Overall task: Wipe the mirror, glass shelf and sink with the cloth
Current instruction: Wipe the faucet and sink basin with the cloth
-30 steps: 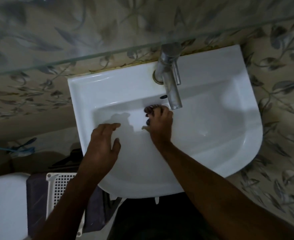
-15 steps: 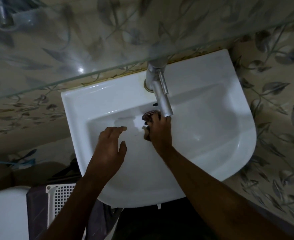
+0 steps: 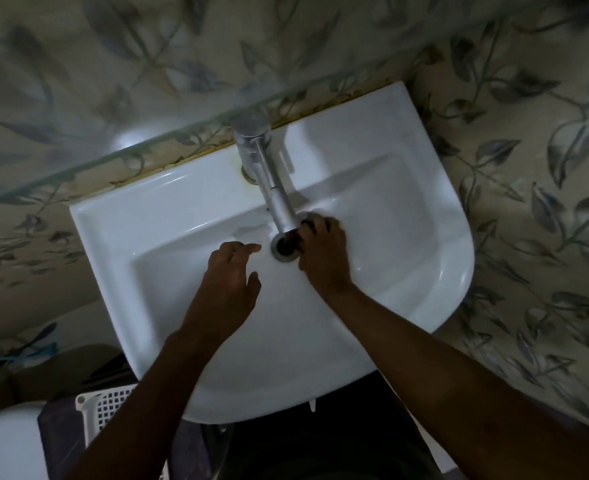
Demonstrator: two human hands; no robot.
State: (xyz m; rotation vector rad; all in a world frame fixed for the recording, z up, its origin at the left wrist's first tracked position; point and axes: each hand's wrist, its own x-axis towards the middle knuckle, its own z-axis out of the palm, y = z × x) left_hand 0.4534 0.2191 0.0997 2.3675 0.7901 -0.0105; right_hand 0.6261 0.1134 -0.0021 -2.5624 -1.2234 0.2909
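A white sink [image 3: 168, 216] fills the middle of the head view, with a chrome tap [image 3: 268, 181] over its basin and a metal drain ring [image 3: 279, 252] below the spout. My right hand [image 3: 324, 254] is in the basin just right of the drain, its fingers curled round a small dark cloth [image 3: 306, 220] that peeks out by the fingertips. My left hand [image 3: 227, 285] hovers over the basin left of the drain, fingers loosely bent, holding nothing. The glass shelf [image 3: 113, 157] runs slantwise above the sink. No mirror shows.
Leaf-patterned tiles [image 3: 528, 168] cover the wall around the sink. A white perforated basket [image 3: 106, 407] sits below the sink's left side, next to a white rounded object [image 3: 5, 441] at the lower left corner.
My right hand has slid with the cloth from left of the spout to its right, uncovering the drain. My left hand moved a little toward the drain. The view shifted.
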